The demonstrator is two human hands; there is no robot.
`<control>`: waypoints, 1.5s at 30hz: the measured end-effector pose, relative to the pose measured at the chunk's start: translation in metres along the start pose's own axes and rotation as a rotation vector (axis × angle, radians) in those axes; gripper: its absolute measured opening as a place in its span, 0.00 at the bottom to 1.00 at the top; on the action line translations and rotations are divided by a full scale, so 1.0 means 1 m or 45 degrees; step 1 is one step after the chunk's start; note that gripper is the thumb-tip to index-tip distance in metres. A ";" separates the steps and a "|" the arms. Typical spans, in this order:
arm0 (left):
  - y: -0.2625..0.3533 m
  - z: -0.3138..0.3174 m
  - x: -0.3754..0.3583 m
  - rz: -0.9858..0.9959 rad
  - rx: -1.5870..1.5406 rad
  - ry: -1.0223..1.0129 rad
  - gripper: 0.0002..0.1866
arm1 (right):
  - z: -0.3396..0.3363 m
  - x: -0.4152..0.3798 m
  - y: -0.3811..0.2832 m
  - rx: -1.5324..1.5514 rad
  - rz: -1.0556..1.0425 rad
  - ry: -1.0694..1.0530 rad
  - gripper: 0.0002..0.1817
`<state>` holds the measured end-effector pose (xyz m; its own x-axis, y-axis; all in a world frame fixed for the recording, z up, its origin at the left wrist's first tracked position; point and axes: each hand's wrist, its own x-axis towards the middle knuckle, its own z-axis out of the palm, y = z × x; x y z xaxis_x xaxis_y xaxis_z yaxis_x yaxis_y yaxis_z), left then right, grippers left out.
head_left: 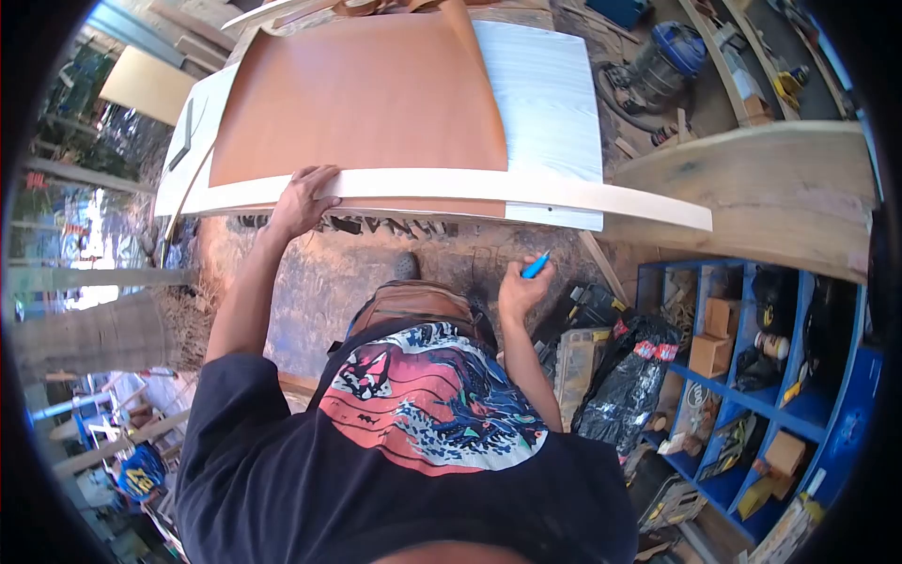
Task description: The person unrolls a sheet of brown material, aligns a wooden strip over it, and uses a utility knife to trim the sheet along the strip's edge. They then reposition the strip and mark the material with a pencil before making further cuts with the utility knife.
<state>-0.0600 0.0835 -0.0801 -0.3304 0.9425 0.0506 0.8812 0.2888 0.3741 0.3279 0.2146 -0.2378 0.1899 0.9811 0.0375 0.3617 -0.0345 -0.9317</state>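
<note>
A long pale wooden strip (423, 182) lies across the brown sheet (366, 94) near its front edge, and its right end reaches past the white board (550, 89). My left hand (303, 199) is closed over the strip left of its middle, fingers on top and thumb at the near edge. Under the strip, the brown sheet rests on the white board, with its right edge curled up. Off the near side of the board, my right hand (522, 289) is wrapped round a short blue pen-shaped tool (536, 265), its dark tip pointing up toward the board.
A thick wooden slab (752, 193) stands at the right. Below it are blue shelves (780, 414) with wood pieces and tools, and a black plastic bag (620, 385). A blue-topped shop vacuum (667, 61) stands at the back right. A dark angled bar (185, 132) lies on the board's left.
</note>
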 end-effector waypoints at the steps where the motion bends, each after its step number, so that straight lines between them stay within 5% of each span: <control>1: 0.004 -0.001 0.001 0.004 -0.022 -0.035 0.29 | -0.005 -0.003 -0.007 -0.040 -0.135 0.004 0.21; 3: 0.000 0.001 -0.003 0.093 -0.001 0.027 0.23 | -0.024 -0.009 -0.023 0.006 0.058 -0.084 0.20; 7: 0.021 -0.007 -0.005 0.263 0.056 0.058 0.19 | -0.055 0.004 0.024 -0.043 -0.304 -0.025 0.18; 11: 0.045 -0.033 -0.023 0.499 0.125 0.294 0.21 | -0.101 0.021 0.045 -0.043 -0.299 0.024 0.17; 15: 0.035 -0.053 -0.070 0.375 0.118 0.398 0.22 | -0.121 0.035 0.032 -0.229 -0.354 0.080 0.20; 21: -0.035 -0.084 -0.147 -0.112 -0.060 0.932 0.22 | -0.079 0.027 -0.039 -0.455 -0.368 0.325 0.22; 27: -0.183 -0.115 -0.188 -0.317 -0.134 1.377 0.19 | -0.005 0.016 -0.087 -0.367 -0.459 0.333 0.24; 29: -0.237 -0.126 -0.183 -0.640 -0.136 1.532 0.20 | 0.021 0.018 -0.121 -0.427 -0.527 0.341 0.25; 33: -0.324 -0.151 -0.158 -0.769 -0.197 1.570 0.21 | 0.058 0.033 -0.185 -0.614 -0.574 0.098 0.27; 35: -0.377 -0.145 -0.148 -1.044 -0.020 1.508 0.23 | 0.078 0.036 -0.202 -0.712 -0.539 0.026 0.27; 37: -0.409 -0.137 -0.129 -1.006 0.126 1.513 0.24 | 0.088 0.039 -0.211 -0.768 -0.563 -0.030 0.27; 43: -0.432 -0.117 -0.098 -1.207 0.146 1.234 0.26 | 0.099 0.029 -0.203 -0.853 -0.442 -0.051 0.25; 45: -0.446 -0.105 -0.103 -1.088 0.241 1.175 0.27 | 0.099 0.020 -0.203 -0.848 -0.386 -0.086 0.24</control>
<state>-0.4546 -0.1600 -0.1550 -0.8595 0.0007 0.5111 0.2815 0.8353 0.4723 0.1682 0.2603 -0.0836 -0.0557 0.9748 0.2161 0.8716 0.1530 -0.4657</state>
